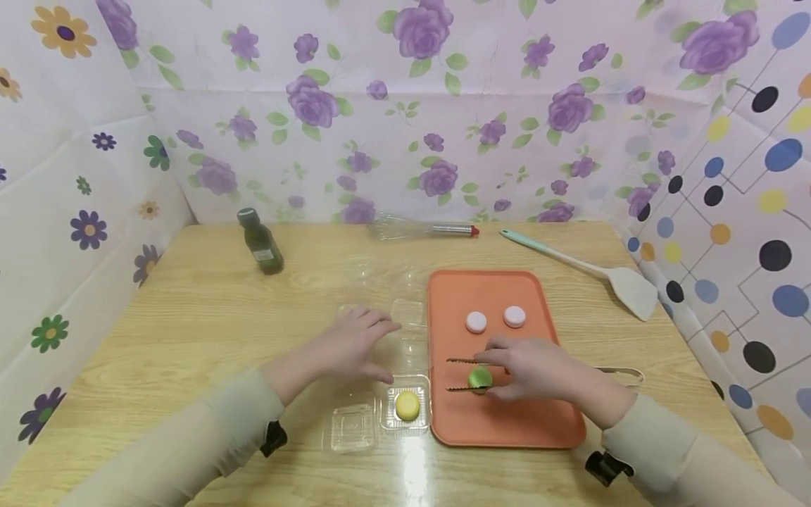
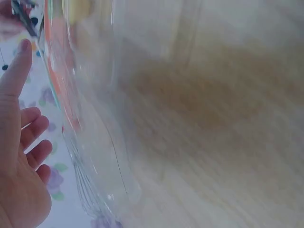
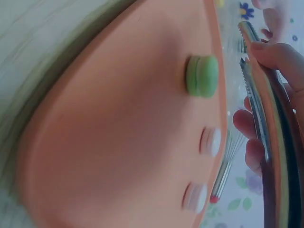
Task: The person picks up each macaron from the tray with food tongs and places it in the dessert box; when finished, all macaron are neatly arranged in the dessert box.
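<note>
My right hand (image 1: 529, 367) grips a pair of metal tongs (image 3: 259, 104) over the orange tray (image 1: 500, 426). The tongs' serrated tips are spread on either side of a green macaron (image 1: 479, 379), which sits on the tray in the right wrist view. Two pale pink macarons (image 1: 476, 322) lie farther back on the tray. My left hand (image 1: 356, 345) hovers over the clear plastic containers (image 1: 352, 428) with fingers apart and nothing held. A yellow macaron (image 1: 407, 405) sits in one container compartment near the left hand.
At the back left stands a dark bottle (image 1: 261, 243). A whisk (image 1: 421, 229) lies along the back edge, and a spatula (image 1: 589, 267) with a white blade lies at the right. Patterned cloth (image 1: 355, 105) hangs behind and at both sides of the table.
</note>
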`<move>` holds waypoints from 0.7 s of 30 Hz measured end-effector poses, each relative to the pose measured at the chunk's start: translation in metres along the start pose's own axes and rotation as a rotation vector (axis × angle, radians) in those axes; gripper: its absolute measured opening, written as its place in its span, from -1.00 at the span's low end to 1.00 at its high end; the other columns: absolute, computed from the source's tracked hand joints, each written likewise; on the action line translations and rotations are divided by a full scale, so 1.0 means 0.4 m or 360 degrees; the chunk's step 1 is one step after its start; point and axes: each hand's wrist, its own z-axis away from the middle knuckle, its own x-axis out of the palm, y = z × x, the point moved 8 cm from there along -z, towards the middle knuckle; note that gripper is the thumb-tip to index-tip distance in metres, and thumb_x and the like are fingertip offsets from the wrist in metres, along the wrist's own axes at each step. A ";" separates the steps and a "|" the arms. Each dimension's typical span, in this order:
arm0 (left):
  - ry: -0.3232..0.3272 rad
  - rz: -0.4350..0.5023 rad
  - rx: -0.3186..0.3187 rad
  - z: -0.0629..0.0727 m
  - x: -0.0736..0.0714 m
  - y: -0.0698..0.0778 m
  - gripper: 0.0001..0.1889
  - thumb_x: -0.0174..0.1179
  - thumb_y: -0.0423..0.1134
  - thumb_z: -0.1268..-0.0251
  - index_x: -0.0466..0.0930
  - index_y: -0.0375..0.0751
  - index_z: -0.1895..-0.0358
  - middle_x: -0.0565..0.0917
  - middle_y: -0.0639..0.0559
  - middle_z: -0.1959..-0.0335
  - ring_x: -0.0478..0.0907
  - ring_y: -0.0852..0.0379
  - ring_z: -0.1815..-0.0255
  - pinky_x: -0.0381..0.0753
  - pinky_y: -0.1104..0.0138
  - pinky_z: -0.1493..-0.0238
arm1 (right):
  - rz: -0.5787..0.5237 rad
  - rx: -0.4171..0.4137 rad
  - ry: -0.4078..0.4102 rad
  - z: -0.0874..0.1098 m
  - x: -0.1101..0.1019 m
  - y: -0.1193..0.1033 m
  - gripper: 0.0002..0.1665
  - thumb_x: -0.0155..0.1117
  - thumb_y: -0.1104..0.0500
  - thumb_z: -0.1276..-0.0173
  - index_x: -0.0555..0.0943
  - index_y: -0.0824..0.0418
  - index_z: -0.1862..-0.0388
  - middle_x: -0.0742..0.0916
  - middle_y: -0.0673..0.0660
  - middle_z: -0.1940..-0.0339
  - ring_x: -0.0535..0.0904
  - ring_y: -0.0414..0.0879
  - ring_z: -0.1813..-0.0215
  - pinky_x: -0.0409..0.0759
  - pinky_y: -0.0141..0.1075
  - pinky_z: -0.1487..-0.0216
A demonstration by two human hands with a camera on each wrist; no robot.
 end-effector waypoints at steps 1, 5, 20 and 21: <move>0.0001 -0.0004 -0.0016 -0.006 0.000 -0.010 -0.07 0.29 0.31 0.10 0.29 -0.18 -0.33 0.38 -0.10 -0.26 0.25 -0.10 -0.25 0.17 -0.02 -0.28 | -0.0005 0.0008 0.0000 0.006 0.000 0.006 -0.53 0.40 0.01 -0.11 0.63 0.13 -0.01 0.57 -0.05 0.22 0.33 -0.35 0.51 0.36 -0.47 0.54; 0.0014 -0.0025 -0.0051 -0.034 -0.005 -0.047 -0.06 0.27 0.30 0.06 0.25 -0.19 -0.35 0.36 -0.13 -0.29 0.23 -0.13 -0.29 0.13 -0.05 -0.31 | -0.0013 0.0040 0.0001 0.029 0.003 0.035 -0.52 0.40 0.02 -0.11 0.63 0.15 -0.01 0.57 -0.06 0.21 0.37 -0.35 0.46 0.41 -0.44 0.49; -0.0028 0.0138 -0.0270 -0.114 -0.010 -0.141 -0.15 0.24 0.15 -0.10 0.14 -0.14 -0.42 0.23 -0.13 -0.40 0.06 -0.22 -0.40 -0.15 -0.12 -0.37 | 0.0020 0.0157 -0.0003 0.085 0.031 0.108 -0.52 0.40 -0.06 -0.09 0.65 0.10 0.02 0.58 -0.07 0.22 0.34 -0.36 0.47 0.39 -0.43 0.50; -0.0034 0.0135 -0.0273 -0.120 -0.010 -0.145 -0.15 0.24 0.15 -0.11 0.14 -0.13 -0.42 0.22 -0.12 -0.40 0.07 -0.22 -0.39 -0.14 -0.12 -0.37 | 0.0015 0.0156 -0.0012 0.086 0.034 0.110 -0.52 0.40 -0.07 -0.09 0.65 0.10 0.02 0.58 -0.06 0.21 0.34 -0.36 0.46 0.39 -0.43 0.50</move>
